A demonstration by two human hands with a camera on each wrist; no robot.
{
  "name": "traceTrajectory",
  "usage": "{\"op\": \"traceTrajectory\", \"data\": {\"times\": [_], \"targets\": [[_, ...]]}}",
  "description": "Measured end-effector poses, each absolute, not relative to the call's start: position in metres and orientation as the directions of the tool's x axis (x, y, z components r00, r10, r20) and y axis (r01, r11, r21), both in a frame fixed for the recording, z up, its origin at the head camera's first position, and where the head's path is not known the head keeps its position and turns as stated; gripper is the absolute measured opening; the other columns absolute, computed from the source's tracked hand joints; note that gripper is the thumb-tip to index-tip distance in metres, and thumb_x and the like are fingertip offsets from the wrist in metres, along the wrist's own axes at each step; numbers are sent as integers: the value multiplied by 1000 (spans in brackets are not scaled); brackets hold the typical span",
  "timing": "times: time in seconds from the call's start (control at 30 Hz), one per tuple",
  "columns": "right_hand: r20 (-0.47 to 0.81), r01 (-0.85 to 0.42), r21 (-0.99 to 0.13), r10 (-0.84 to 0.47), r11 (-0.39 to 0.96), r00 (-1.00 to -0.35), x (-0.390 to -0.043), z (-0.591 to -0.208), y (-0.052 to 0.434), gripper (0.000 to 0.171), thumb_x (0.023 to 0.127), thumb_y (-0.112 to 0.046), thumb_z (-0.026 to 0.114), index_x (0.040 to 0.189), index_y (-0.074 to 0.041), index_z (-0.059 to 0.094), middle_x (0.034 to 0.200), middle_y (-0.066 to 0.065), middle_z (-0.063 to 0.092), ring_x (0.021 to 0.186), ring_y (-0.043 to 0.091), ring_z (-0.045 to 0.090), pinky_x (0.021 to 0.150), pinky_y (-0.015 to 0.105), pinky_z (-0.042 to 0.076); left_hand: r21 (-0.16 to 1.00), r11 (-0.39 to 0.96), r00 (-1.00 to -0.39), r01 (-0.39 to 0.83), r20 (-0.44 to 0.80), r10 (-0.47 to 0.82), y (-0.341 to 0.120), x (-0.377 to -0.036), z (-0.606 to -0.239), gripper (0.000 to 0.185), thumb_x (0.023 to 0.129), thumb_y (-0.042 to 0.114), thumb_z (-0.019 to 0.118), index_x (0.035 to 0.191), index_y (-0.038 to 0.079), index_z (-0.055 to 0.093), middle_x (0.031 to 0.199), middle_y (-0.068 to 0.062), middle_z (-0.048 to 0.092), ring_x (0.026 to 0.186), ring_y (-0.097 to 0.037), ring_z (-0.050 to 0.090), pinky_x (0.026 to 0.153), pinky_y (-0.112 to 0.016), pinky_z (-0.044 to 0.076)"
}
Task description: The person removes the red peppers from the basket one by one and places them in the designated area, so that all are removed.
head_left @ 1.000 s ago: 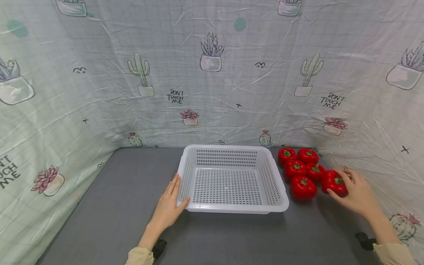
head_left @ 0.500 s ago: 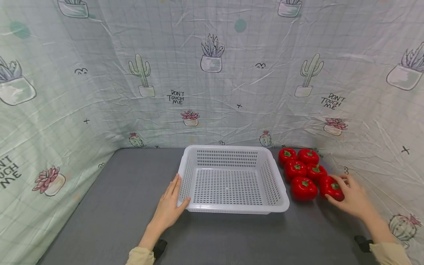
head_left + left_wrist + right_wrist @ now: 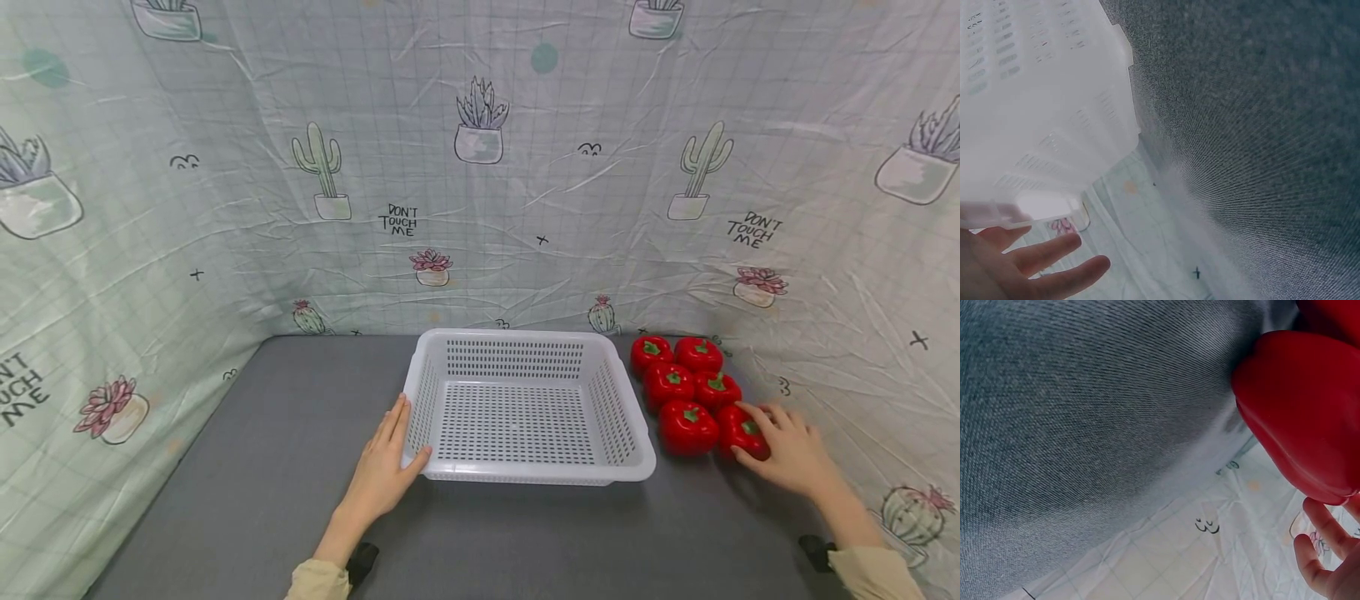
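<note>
A white perforated plastic basket [image 3: 536,473] stands on the dark grey tabletop. At its front left corner rests my left hand [image 3: 382,467], fingers straight along the left side and thumb on the front rim; the left wrist view shows the fingers [image 3: 1054,253] spread beside the basket wall. My right hand [image 3: 793,454] holds a red bell pepper [image 3: 737,435], thumb on its near side and fingers over its right and far side. This pepper sits right beside another red bell pepper [image 3: 687,429] in the group. From below, the right wrist view has the held pepper's glossy side close to the tabletop.
Several more red bell peppers [image 3: 669,383] with green stems cluster at the basket's right side. A cactus-print cloth [image 3: 540,192] hangs behind and along both sides. Grey tabletop [image 3: 300,417] extends left of the basket and in front of it.
My right hand has moved left with the bell pepper, bringing it up against the group. The left hand and the basket have stayed in place.
</note>
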State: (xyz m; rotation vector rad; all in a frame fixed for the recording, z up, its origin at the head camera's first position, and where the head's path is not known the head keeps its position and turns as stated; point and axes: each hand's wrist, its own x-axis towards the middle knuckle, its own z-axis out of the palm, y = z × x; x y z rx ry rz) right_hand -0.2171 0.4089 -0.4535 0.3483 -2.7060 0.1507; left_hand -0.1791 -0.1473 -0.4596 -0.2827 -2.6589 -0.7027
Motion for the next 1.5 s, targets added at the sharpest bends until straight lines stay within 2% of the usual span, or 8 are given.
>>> {"op": "traceTrajectory", "data": {"times": [0.43,0.67,0.83,1.27,1.5], "targets": [[358,-252,-100,-202,962,-912,-220,-458,413,71,65,-31,73,123,-8,40,112,24,44,97,45,37,72,62,29,435,854,-910,285,403,98,-148,-179,-460,74,83,35,58,140,2,24,148,-12,23,129,-41,31,93,-60,34],[426,-338,-140,-252,931,-869,-223,-464,415,71,61,-23,77,121,-7,43,109,19,45,91,40,43,64,61,36,430,856,-909,287,405,102,-148,-179,-461,74,83,35,59,140,3,25,148,-11,23,129,-41,31,92,-60,34],[431,-349,-158,-253,924,-866,-224,-464,413,72,60,-21,78,120,-6,43,107,23,44,90,39,45,62,61,39,435,854,-910,286,401,101,-147,-178,-460,74,83,35,59,140,3,25,148,-11,23,129,-41,31,92,-61,34],[332,-242,-152,-181,958,-926,-221,-460,411,79,65,-37,74,129,-11,37,112,26,42,98,45,39,69,63,32,425,861,-913,280,395,102,-148,-178,-459,75,82,36,58,140,3,24,148,-10,22,129,-41,30,92,-61,33],[395,-262,-142,-188,955,-899,-216,-454,407,76,65,-34,74,129,-13,38,113,24,41,98,45,37,70,59,29,416,863,-917,286,381,120,-150,-178,-457,75,84,38,57,141,3,22,149,-11,20,130,-41,29,93,-61,33]]}}
